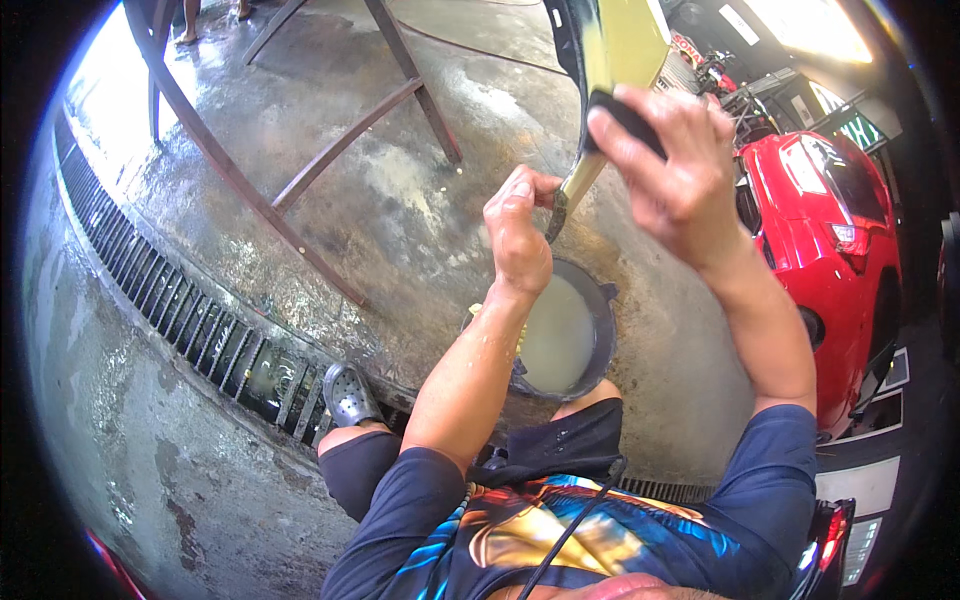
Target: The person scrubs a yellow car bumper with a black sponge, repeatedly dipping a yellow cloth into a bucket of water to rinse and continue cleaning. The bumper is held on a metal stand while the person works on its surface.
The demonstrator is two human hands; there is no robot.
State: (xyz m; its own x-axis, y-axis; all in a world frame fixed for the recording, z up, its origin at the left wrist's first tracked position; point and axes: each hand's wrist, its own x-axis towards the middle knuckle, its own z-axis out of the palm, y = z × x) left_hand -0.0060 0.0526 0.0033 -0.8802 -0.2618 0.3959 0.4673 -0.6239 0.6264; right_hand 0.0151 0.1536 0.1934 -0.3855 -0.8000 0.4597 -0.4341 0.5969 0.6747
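Observation:
A yellow-green car body panel (626, 56) with a dark inner edge rises at the upper right of the view. Its narrow lower end is pinched between the thumb and fingers of my left hand (519, 229). Higher up, my right hand (679, 169) grips a black block (628, 122), apparently a sanding block, which rests against the panel's face. The underside of the block is hidden, and the right hand is slightly blurred. Below both hands stands a dark bucket (604, 341) of cloudy water (559, 334). My left forearm covers part of its rim, where something yellow shows.
Dark legs of a stand (330, 161) spread over the wet concrete floor at the upper left. A slatted drain grate (176, 300) curves past my foot. A red car (832, 255) is at the right. Another person's feet (187, 34) show at the top; a hose (480, 52) crosses the floor.

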